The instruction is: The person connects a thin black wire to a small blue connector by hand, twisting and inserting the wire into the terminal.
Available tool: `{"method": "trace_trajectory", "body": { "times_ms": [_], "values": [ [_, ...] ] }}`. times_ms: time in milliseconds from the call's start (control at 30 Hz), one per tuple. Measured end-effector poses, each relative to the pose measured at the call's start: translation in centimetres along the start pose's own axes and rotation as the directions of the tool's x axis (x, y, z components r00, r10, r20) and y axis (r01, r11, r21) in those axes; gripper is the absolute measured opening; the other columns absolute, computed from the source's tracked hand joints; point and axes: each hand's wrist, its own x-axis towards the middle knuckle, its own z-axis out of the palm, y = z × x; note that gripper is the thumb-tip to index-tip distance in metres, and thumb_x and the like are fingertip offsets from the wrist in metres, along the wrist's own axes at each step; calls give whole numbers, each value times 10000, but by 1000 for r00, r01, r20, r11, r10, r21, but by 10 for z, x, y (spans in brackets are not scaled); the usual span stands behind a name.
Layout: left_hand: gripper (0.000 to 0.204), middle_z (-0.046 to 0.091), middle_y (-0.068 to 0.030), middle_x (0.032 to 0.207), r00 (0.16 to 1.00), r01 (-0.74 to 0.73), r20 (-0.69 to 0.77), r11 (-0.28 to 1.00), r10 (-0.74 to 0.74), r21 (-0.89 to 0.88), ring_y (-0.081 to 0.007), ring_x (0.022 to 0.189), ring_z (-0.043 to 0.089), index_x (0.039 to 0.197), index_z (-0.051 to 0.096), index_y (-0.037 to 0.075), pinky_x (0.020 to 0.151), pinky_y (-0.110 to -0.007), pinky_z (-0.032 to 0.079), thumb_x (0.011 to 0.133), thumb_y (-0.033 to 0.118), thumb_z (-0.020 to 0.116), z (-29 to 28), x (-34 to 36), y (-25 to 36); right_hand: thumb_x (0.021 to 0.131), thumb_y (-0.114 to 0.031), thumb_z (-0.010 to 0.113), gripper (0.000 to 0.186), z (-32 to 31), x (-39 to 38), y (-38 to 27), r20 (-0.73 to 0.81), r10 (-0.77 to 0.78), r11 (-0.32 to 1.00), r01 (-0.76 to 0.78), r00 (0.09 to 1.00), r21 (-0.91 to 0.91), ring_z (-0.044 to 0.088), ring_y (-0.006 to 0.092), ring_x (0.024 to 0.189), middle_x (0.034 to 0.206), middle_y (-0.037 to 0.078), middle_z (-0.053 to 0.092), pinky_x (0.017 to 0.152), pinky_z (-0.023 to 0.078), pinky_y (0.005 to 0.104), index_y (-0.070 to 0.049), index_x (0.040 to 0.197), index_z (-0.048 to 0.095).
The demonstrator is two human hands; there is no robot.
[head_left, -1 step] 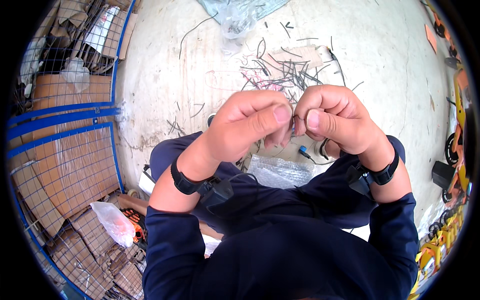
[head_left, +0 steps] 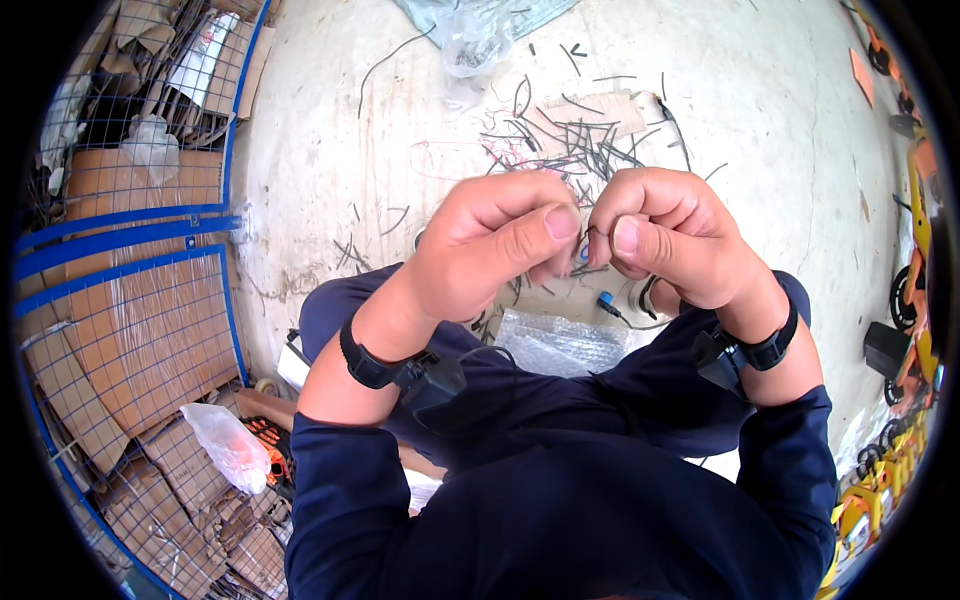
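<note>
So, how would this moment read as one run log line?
left hand: curled, hold unclear; right hand: curled, hold unclear, fingertips near left's; floor: dark strips, bubble wrap; left side: blue mesh cage, cardboard

Beyond one bubble-wrap sheet: dozens of dark wire pieces, too jumbled for an exact count, and one cardboard piece. Just beyond it: one blue connector. Also beyond it: two hands, one left grip, one right grip. Either side of it: two black wristbands.

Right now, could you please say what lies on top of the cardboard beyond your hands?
Thin dark strips lie across the cardboard, mostly its near part; whatever they cover cannot be seen.
</note>
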Motion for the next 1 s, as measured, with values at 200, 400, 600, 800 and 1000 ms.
{"method": "trace_trajectory", "body": {
  "times_ms": [200, 400, 600, 800, 1000],
  "values": [
    [282, 617, -66, 880, 945, -254, -53, 824, 324, 507, -77, 654, 529, 1086, 598, -38, 613, -212, 430, 974, 208, 518, -4, 7, -1, 966, -144, 557, 157, 1, -2, -4, -118, -17, 989, -1, 993, -151, 391, 13, 616, 738, -41, 574, 546, 319, 183, -10, 948, 638],
    [165, 653, -63, 813, 959, -163, -105, 817, 262, 554, -145, 599, 580, 1012, 661, 30, 577, -261, 459, 853, 73, 654, 6, 6, -8, 951, -135, 583, 150, -8, -3, 2, -136, -98, 945, 49, 986, -322, 427, 12, 645, 726, -43, 565, 570, 345, 189, 2, 930, 640],
    [131, 640, -69, 779, 939, -222, 13, 577, 344, 786, -165, 619, 584, 904, 664, 31, 533, -252, 449, 778, 0, 680, -2, 7, 3, 951, -136, 575, 158, -10, -2, -7, -134, 91, 969, -119, 987, -219, 393, 3, 600, 688, -55, 532, 533, 308, 181, 4, 957, 648],
    [207, 637, -72, 799, 830, -325, 122, 293, 544, 899, -227, 662, 624, 872, 668, 50, 563, -302, 508, 678, -9, 711, -1, 8, 2, 970, -150, 529, 187, -15, -4, -7, -55, 264, 964, -263, 963, 32, 315, 7, 506, 650, -58, 499, 458, 234, 185, -9, 989, 649],
    [205, 653, -93, 865, 776, -384, 196, 202, 599, 901, -206, 696, 633, 960, 666, 54, 562, -276, 504, 778, -37, 696, -4, 4, -1, 973, -146, 515, 185, -6, -2, -10, -51, 315, 947, -310, 948, 80, 354, 15, 482, 700, 6, 595, 416, 271, 171, -4, 1004, 631]
  ]
}}
